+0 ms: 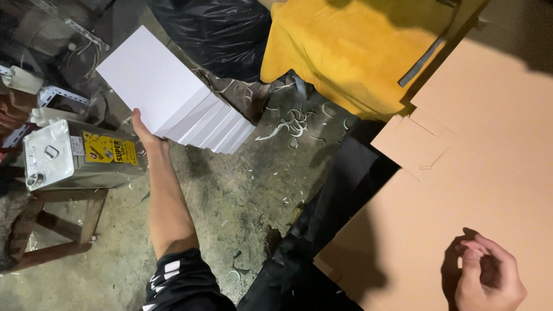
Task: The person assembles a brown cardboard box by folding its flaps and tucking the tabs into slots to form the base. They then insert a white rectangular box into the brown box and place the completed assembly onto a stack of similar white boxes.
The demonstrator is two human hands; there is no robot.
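Observation:
My left hand [145,133] reaches out to the left and grips a fanned stack of several white sheets [173,95], thumb at its lower corner. The stack hangs above the concrete floor [242,196]. My right hand [488,275] rests at the lower right on a large flat brown cardboard sheet [461,173], fingers loosely curled and holding nothing.
A metal can with a yellow label [75,155] sits on a wooden stool [52,230] at the left. A black plastic bag [219,31] and a yellow cloth [351,52] lie at the top. Paper shavings [294,121] litter the floor. Black material [334,219] lies beside the cardboard.

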